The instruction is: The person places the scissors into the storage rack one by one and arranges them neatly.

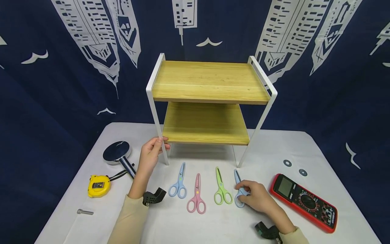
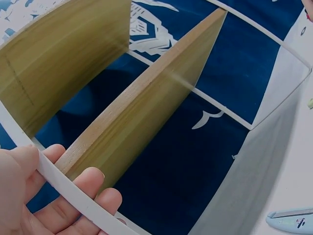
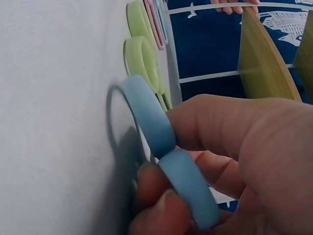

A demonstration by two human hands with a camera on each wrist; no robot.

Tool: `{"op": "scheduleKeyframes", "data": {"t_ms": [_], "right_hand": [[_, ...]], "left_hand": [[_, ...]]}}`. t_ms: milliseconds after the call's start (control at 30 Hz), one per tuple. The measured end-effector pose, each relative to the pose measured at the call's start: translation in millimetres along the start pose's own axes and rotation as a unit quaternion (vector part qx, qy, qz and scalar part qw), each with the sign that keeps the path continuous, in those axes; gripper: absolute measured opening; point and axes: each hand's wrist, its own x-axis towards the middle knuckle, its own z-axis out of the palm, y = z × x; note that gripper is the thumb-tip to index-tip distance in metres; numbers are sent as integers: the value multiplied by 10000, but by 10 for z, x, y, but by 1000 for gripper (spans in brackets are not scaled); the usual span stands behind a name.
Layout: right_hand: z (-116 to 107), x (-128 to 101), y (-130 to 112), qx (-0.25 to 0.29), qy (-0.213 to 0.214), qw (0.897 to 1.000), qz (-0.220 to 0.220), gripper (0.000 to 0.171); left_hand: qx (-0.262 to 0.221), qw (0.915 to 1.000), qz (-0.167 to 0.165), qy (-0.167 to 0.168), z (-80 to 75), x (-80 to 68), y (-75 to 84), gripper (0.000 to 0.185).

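A two-tier shelf with wooden boards (image 1: 210,81) and a white frame stands on the table. My left hand (image 1: 149,154) grips the white front leg (image 2: 73,196) on its left side, fingertips right at the lower board (image 2: 117,105). My right hand (image 1: 257,196) pinches blue scissors (image 1: 237,175) by the handle loops (image 3: 149,115), low over the tabletop at the shelf's right front. To its left lie green scissors (image 1: 219,181), pink scissors (image 1: 197,189) and a second pair of blue scissors (image 1: 181,178), all with blades pointing toward the shelf.
Right of my right hand lies a red multimeter (image 1: 304,203), with two grey washers (image 1: 287,163) behind it. On the left are a chrome shower head (image 1: 116,152), a yellow tape measure (image 1: 99,186) and a bolt (image 1: 85,212). A dark blue printed curtain (image 1: 210,20) hangs behind.
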Motion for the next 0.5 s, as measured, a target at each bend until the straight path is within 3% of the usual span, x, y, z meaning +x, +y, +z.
{"op": "scheduleKeyframes", "data": {"t_ms": [233,367,500], "right_hand": [[-125,12,-86,1344,-390,9901,72,25],[-265,11,-284,1573,-476,9857,-366,30],[-384,18,-546,1652,-833,9789,-864,31]], "left_hand": [[-5,10000,-48,12,2,5,21,34],[6,10000,-80,29,2,1,17,34],[-27,10000,-69,26,5,-3,7,35]]}}
